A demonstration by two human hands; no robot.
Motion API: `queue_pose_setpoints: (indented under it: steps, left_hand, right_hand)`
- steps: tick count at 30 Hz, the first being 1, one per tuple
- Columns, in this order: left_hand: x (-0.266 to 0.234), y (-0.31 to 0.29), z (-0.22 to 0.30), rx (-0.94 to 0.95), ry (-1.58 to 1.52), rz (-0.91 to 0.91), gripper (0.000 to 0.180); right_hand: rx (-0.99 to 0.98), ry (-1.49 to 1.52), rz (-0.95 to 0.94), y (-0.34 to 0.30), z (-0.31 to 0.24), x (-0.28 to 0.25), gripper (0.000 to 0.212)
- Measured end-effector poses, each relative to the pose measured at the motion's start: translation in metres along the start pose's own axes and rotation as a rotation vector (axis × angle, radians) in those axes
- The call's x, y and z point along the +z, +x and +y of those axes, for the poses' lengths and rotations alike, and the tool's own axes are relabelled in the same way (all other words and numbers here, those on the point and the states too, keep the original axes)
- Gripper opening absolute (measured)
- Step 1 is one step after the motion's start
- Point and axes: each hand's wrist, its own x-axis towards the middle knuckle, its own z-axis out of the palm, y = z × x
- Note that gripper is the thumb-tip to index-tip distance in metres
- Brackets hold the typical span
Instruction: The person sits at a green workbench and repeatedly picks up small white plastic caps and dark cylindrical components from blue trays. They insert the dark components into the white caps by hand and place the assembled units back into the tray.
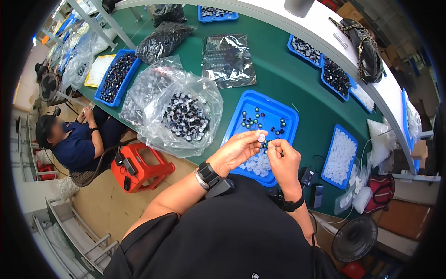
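Over a blue tray, my left hand pinches a small round whitish clear piece between thumb and fingertips. Close beside it on the right, my right hand has its thumb and fingers pressed together; what they grip is too small to make out. Several small dark round parts with greenish tops lie loose in the far half of the tray. A heap of translucent white caps fills its near end, partly behind my hands.
An open clear bag of dark-and-clear parts stands left of the tray. A flat dark bag lies beyond. To the right is a blue tray of white pieces. A red stool and a seated co-worker are at left.
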Motion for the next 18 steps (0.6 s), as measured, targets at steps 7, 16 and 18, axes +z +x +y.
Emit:
queue_pose_setpoints:
  steps: [7,16,18]
  left_hand:
    - [-0.0009,0.0004,0.0003,0.011,-0.019,0.004,0.028]
    - [-0.0020,-0.0026,-0.0011,-0.013,0.061,0.045,0.026]
    - [-0.0041,-0.0014,-0.0037,-0.023,0.020,0.033,0.025]
  right_hand:
    - [-0.016,-0.030,-0.030,0.0031,0.0023,0.0027,0.006]
    - [-0.008,-0.047,-0.060,0.0022,0.0020,0.0045,0.006]
    - [-0.040,-0.010,-0.058,0.0021,0.0039,0.0056,0.004]
